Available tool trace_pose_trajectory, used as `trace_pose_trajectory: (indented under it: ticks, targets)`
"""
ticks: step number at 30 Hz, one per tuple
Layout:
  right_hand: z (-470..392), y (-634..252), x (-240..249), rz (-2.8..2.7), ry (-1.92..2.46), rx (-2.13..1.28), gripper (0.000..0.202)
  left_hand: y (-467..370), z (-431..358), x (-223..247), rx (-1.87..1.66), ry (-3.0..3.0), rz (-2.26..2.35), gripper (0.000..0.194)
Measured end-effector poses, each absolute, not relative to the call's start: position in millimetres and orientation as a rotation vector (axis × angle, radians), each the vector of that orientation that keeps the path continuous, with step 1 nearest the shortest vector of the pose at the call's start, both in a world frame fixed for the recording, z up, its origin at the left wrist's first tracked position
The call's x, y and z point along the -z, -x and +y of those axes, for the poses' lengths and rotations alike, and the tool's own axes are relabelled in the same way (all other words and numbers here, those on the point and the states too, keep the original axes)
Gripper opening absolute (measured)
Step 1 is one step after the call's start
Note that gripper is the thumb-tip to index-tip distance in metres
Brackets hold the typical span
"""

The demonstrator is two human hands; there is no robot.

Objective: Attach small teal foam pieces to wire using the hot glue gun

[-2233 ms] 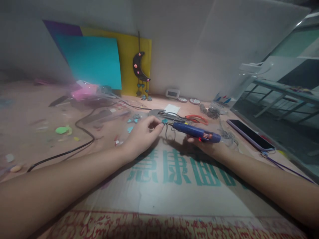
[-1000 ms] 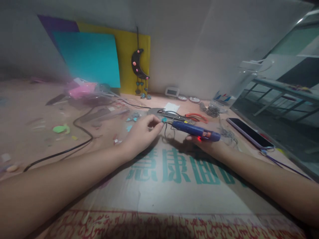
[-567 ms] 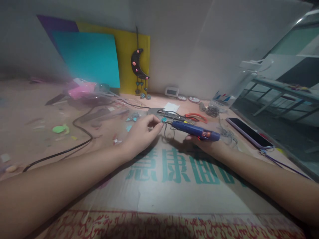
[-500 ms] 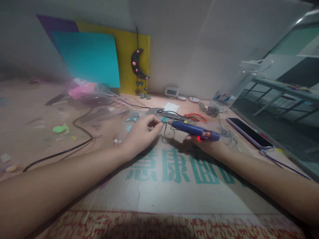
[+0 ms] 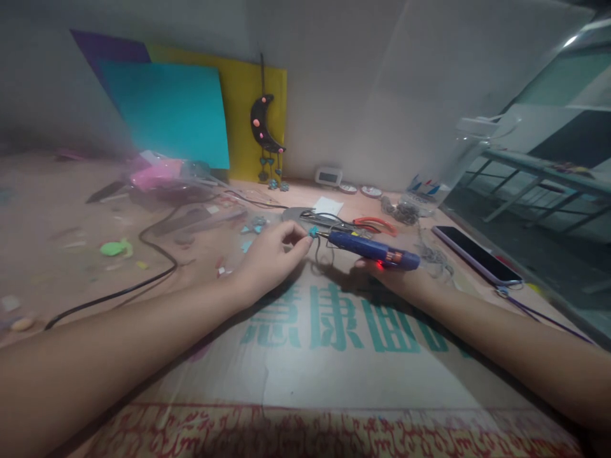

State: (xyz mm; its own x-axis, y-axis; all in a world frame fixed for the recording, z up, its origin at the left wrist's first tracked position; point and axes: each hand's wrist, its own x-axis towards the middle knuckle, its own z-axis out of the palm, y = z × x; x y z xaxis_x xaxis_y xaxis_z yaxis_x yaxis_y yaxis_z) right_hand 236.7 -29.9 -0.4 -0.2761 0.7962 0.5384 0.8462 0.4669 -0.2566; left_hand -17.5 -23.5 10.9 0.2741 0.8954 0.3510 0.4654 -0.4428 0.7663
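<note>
Between the thumb and fingertips of my left hand (image 5: 281, 251) is a small teal piece (image 5: 313, 232), too small to make out its exact shape. My right hand (image 5: 396, 273) is closed under a blue glue gun (image 5: 375, 247) lit by a red light; most of its fingers are hidden behind the body. The gun points left, its metal nozzle (image 5: 323, 235) at the teal piece; whether they touch I cannot tell. A thin dark cord loops below the nozzle. Small light-blue pieces (image 5: 247, 245) lie beyond my left hand.
Orange-handled pliers (image 5: 375, 224) lie behind the glue gun. A phone (image 5: 477, 254) rests at the right edge, near grey yarn (image 5: 405, 212) and a clear jug (image 5: 429, 184). A black cable (image 5: 157, 273) curves across the left. A dark moon ornament (image 5: 265, 124) hangs before yellow card (image 5: 191, 54).
Almost nothing differs. The glue gun and both hands keep their places, with only a very slight shift.
</note>
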Motion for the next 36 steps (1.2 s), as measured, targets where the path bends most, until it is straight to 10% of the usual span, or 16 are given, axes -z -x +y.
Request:
trace_pose_trajectory:
  ticks: [36]
  targets:
    - [-37.1,-231.5,-10.4,-2.203,1.328,0.004,0.035,18.3,-21.0,-5.3,-1.07,-2.248,1.22,0.011]
